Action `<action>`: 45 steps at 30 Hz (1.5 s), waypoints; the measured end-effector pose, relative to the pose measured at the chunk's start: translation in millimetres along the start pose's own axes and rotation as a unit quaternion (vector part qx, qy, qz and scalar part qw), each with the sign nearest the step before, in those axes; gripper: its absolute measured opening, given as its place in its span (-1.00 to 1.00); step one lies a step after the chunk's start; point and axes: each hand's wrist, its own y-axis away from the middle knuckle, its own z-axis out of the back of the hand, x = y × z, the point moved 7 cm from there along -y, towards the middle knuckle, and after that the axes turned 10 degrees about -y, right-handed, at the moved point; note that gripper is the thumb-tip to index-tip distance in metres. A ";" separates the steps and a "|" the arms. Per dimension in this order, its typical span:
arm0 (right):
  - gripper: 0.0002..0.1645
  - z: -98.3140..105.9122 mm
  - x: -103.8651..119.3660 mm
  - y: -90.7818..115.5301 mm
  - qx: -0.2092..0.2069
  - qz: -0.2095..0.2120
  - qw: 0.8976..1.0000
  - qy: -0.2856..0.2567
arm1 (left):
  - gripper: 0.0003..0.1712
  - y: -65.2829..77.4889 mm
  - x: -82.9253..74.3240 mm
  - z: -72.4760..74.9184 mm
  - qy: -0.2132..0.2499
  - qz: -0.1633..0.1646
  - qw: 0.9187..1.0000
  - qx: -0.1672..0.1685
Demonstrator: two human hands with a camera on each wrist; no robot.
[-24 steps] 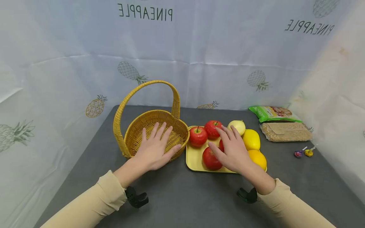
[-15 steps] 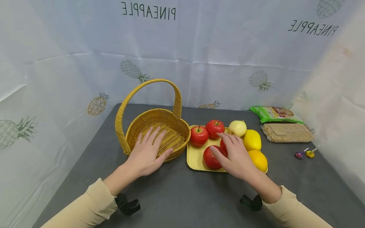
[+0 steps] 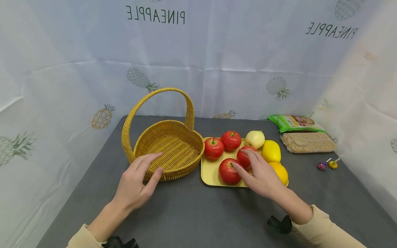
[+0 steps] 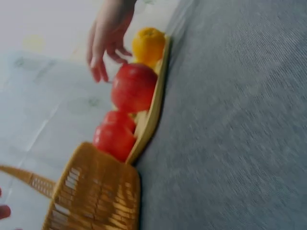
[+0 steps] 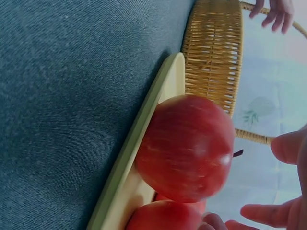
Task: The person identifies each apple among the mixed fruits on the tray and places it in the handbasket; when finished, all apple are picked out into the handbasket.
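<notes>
My left hand [image 3: 134, 184] is over the front left rim of a woven basket [image 3: 181, 174] with a tall arched handle. Its fingers are bent loosely with nothing between them. In the right wrist view the left hand [image 5: 277, 12] hangs above the basket, apart from it. My right hand [image 3: 262, 175] hovers over a pale yellow tray [image 3: 208, 174] of fruit. Its thumb and fingers are spread near the front red apple [image 3: 228, 172] and partly cover another red apple [image 3: 245, 156]. The right wrist view shows a gap between the thumb and the nearest apple [image 5: 187, 148].
Two more red apples [image 3: 214, 148], a pale pear [image 3: 255, 139], a yellow fruit [image 3: 271, 151] and an orange [image 3: 278, 173] lie on the tray. At the right are a green bag [image 3: 294, 123], a pack of grains [image 3: 308, 142] and two lollipops [image 3: 322, 166]. Cloth walls surround the grey table.
My left hand has drawn back and left from above the basket's middle to its front rim, its fingers now more bent. The right hand has moved slightly toward me and right.
</notes>
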 end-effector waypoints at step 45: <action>0.12 -32.5 -19.9 -15.1 0.095 -0.081 0.992 -0.024 | -0.53 42.9 125.9 -26.6 0.405 0.250 0.852 0.218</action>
